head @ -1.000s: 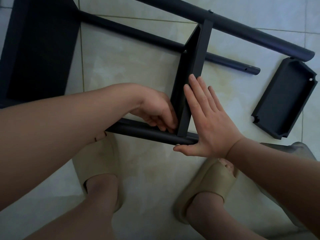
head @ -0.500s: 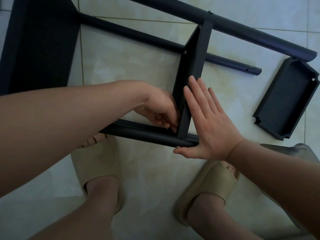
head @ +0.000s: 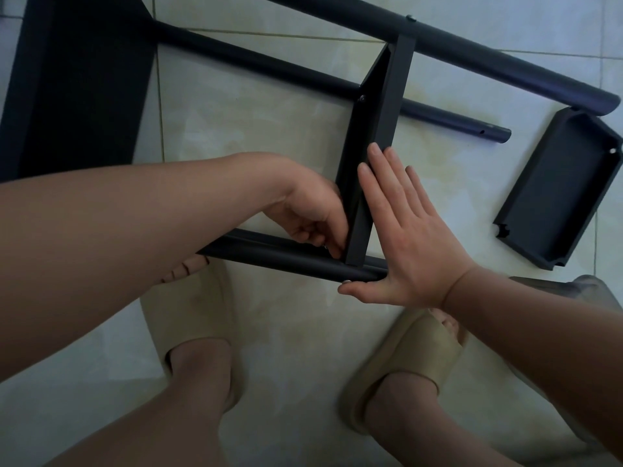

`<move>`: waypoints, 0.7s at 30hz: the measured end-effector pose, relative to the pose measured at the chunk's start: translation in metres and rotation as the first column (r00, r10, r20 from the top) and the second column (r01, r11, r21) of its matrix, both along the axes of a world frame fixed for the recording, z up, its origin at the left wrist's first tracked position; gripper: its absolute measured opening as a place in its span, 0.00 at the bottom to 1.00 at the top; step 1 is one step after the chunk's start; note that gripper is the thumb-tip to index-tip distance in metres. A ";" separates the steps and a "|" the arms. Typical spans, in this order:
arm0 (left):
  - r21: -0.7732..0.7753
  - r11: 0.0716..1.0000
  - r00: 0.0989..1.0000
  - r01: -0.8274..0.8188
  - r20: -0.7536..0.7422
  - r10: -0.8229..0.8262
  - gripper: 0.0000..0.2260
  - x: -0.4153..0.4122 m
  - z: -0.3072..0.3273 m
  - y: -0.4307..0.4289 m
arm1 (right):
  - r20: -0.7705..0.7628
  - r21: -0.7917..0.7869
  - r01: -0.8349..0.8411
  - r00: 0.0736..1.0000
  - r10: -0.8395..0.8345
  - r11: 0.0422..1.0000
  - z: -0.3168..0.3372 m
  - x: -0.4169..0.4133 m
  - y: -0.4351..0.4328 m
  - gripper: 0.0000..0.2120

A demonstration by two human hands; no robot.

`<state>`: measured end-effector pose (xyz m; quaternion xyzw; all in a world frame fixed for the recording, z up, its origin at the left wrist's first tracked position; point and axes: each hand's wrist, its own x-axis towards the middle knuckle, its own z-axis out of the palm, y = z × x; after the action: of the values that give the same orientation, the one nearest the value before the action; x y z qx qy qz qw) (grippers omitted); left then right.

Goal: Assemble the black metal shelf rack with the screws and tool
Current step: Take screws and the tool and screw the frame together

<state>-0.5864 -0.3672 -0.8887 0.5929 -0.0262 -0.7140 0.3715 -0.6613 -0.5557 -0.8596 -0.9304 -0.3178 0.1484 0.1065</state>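
Right hand (head: 414, 237) presses flat, fingers straight, against the upright shelf panel (head: 381, 129) where it meets the near tube (head: 286, 257). Left hand (head: 313, 214) curls its fingers into that inner corner, possibly pinching something; I cannot tell. A loose shelf tray (head: 556, 183) lies open-side-up, well right.

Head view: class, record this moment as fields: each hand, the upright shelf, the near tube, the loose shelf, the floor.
left hand: fingers curled at the inner corner where shelf meets near tube; what they hold is hidden
right hand: flat, fingers straight against the shelf's outer face, thumb along the near tube
shelf: on edge, spanning the tubes; one screw shows near its far end
near tube: meets the shelf's near end
loose shelf: right, open side up, apart from the frame
floor: pale tiles
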 end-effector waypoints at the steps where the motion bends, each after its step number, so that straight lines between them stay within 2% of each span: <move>1: 0.001 1.000 1.000 0.000 -0.007 0.000 0.06 0.000 0.000 0.000 | 0.001 0.000 0.000 1.000 0.000 1.000 0.000 0.000 0.000 0.61; 13: -0.045 0.997 0.996 -0.055 -0.074 0.052 0.06 -0.002 -0.005 0.002 | 0.009 -0.010 -0.003 1.000 0.004 1.000 0.000 0.000 0.000 0.61; 19: -0.052 0.995 0.989 -0.082 -0.127 0.075 0.10 -0.004 -0.010 0.004 | 0.009 -0.011 -0.004 1.000 0.004 1.000 -0.001 0.000 -0.001 0.61; 21: -0.046 0.997 0.992 -0.065 -0.115 0.059 0.08 -0.004 -0.010 0.004 | 0.010 -0.008 -0.004 1.000 0.004 1.000 -0.001 0.000 0.000 0.61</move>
<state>-0.5901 -0.3627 -0.8987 0.5425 -0.0045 -0.7338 0.4089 -0.6615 -0.5561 -0.8605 -0.9310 -0.3195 0.1451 0.1010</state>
